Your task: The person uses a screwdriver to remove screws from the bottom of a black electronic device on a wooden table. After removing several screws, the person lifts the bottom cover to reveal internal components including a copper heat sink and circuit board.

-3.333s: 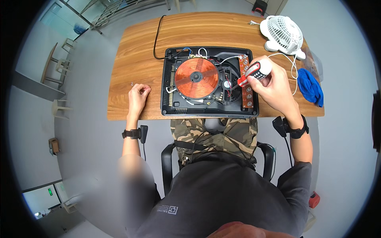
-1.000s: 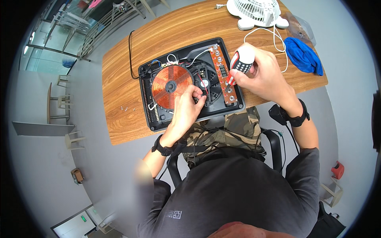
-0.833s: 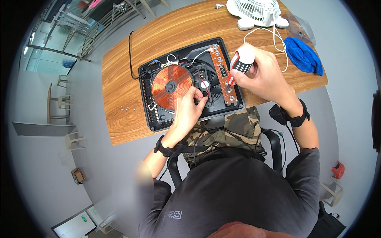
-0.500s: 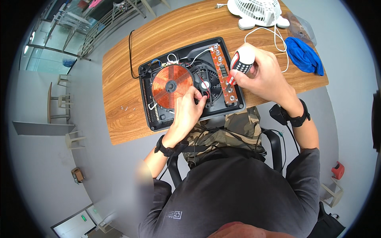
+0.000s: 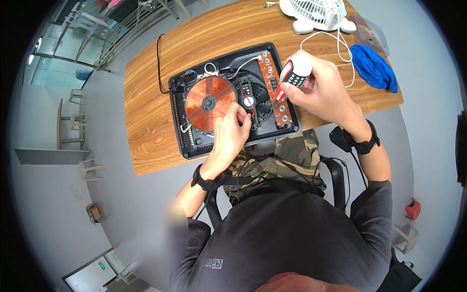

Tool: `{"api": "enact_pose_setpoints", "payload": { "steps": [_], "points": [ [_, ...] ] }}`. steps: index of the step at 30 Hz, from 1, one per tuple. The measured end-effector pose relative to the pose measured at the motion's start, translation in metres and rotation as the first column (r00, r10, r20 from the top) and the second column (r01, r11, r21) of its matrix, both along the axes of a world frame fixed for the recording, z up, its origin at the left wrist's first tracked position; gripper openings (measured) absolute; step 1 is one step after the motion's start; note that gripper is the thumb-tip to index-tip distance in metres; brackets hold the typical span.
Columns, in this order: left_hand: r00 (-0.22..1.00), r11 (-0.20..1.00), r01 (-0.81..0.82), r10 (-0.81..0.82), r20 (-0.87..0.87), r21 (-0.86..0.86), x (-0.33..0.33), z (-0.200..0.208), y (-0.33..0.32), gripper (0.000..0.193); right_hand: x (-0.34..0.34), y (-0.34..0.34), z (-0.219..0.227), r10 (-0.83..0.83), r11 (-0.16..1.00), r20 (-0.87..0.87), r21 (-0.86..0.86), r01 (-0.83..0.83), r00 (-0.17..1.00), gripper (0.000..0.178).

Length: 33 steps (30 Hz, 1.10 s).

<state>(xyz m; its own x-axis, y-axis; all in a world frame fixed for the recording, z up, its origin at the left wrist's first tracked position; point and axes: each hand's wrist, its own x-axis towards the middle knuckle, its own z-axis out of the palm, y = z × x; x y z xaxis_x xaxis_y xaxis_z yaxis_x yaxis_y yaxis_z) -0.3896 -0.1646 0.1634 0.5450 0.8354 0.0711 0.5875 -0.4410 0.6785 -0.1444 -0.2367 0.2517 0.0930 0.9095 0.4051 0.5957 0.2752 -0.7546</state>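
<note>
An opened induction cooker point(image 5: 197, 153) lies on the table in front of me, its black housing exposing a copper coil point(image 5: 212, 95), a cooling fan point(image 5: 248, 101) and an orange control board point(image 5: 284, 118). My left hand point(image 5: 229, 131) reaches in between coil and fan. Its thumb and fingertips are pinched at the fan's near side, by thin red wires; what they hold is hidden. In my right hand point(image 5: 323, 92) is a screwdriver point(image 5: 295, 73) with a thick white, black and red handle. It slants down to the left, its tip over the gap between fan and board.
Several small screws point(image 5: 154, 131) lie on the wooden table point(image 5: 146, 104) left of the cooker. At the back right stand a white fan point(image 5: 316, 12) with its cord, a blue cloth point(image 5: 373, 68) and a clear plastic container point(image 5: 369, 31). A black cord point(image 5: 160, 63) runs behind the housing.
The screwdriver's tip has shifted left, from over the control board toward the fan. My left hand keeps its pinch at nearly the same spot.
</note>
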Motion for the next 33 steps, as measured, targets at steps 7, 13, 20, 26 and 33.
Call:
{"api": "enact_pose_setpoints", "payload": {
  "steps": [7,13,20,26,33],
  "points": [
    [1.0,0.997,0.01,-0.01,-0.011,0.08,-0.002,-0.01,-0.002,0.014,-0.003,0.004,-0.001,0.029,0.999,0.006,0.025,-0.029,1.0,0.028],
    [0.991,0.997,0.044,-0.034,-0.131,0.071,0.001,0.0,0.0,0.024,-0.003,0.004,-0.001,0.027,0.999,0.012,0.029,-0.028,1.0,0.027],
    [0.983,0.991,0.072,-0.051,-0.179,0.113,0.001,-0.004,0.001,0.035,-0.002,0.004,-0.003,0.014,0.999,0.034,0.041,-0.015,0.999,0.028],
    [0.978,0.988,0.067,-0.038,-0.207,0.136,0.002,-0.006,0.001,0.03,-0.001,0.004,-0.004,0.012,0.999,0.061,0.034,-0.014,0.998,0.028],
    [0.967,0.985,0.103,-0.067,-0.247,0.136,0.007,-0.001,0.002,0.023,0.0,0.004,-0.004,0.004,0.999,0.064,0.032,-0.006,0.998,0.028]
  ]
}}
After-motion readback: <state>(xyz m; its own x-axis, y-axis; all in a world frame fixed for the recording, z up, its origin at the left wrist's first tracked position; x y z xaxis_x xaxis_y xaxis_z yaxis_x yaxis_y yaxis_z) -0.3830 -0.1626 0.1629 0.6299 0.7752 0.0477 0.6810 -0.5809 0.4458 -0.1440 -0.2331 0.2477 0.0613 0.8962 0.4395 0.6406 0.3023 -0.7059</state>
